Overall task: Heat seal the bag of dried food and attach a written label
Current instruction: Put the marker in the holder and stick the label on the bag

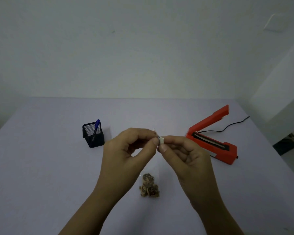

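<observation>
A small clear bag of brown dried food (149, 185) lies on the table near me, below and between my hands. My left hand (131, 150) and my right hand (182, 153) are raised above it. Both pinch a small white label (161, 141) between thumb and forefinger at its opposite sides. A thin clear strip sticks up from the label by my left fingertips. The red heat sealer (212, 141) sits to the right with its arm lifted open.
A black mesh pen holder (93, 135) with a blue pen (96, 127) stands to the left of my hands. The sealer's black cord (234, 124) runs off to the right rear. The pale table (41, 167) ends at a wall behind.
</observation>
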`<state>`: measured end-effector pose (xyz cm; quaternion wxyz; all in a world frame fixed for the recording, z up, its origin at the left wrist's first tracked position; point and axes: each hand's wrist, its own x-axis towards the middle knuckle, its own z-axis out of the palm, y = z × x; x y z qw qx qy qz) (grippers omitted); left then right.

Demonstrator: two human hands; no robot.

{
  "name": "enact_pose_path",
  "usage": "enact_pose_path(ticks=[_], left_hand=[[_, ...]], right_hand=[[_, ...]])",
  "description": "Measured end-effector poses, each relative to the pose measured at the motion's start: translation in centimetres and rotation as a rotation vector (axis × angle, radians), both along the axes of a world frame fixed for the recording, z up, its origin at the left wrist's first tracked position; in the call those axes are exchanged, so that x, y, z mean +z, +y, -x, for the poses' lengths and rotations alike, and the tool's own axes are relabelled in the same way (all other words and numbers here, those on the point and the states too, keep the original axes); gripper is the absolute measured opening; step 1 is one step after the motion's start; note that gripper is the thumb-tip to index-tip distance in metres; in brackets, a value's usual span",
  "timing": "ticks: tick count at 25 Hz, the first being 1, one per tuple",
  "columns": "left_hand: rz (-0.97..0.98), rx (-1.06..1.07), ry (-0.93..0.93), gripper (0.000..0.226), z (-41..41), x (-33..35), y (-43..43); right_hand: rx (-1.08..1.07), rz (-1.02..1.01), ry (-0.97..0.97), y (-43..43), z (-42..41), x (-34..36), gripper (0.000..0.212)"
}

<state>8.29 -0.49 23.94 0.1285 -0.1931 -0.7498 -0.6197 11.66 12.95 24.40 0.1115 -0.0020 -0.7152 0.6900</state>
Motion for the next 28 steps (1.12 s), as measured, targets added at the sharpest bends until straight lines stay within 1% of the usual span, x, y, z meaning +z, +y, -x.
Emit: enact_pose_path(ticks=[4, 7, 10, 13, 21, 28], left_hand=[[-0.006, -0.024, -0.021, 0.013, 0.0, 0.0, 0.1], [0.006, -0.049, -0.024, 0.015, 0.0, 0.0, 0.0], [0.019, -0.073, -0.027, 0.015, -0.3, -0.1, -0.1], [0.024, -0.081, -0.017, 0.014, -0.5, -0.2, -0.2], [0.013, -0.091, -0.043, 0.013, -0.4, -0.3, -0.7], [-0.005, -0.099, -0.094, 0.015, -0.5, -0.6, -1.2]], right_hand=[[0.092, 0.054, -0.018, 0.9, 0.2, -0.1, 0.016], [0.156, 0.188, -0.112, 1.4, 0.4, 0.1, 0.010], [0.210, 0.274, -0.195, 1.7, 0.4, 0.1, 0.020], [0.226, 0.289, -0.221, 1.8, 0.4, 0.2, 0.019], [0.247, 0.245, -0.228, 1.7, 0.5, 0.0, 0.019], [0.200, 0.056, -0.100, 0.9, 0.4, 0.0, 0.019]])
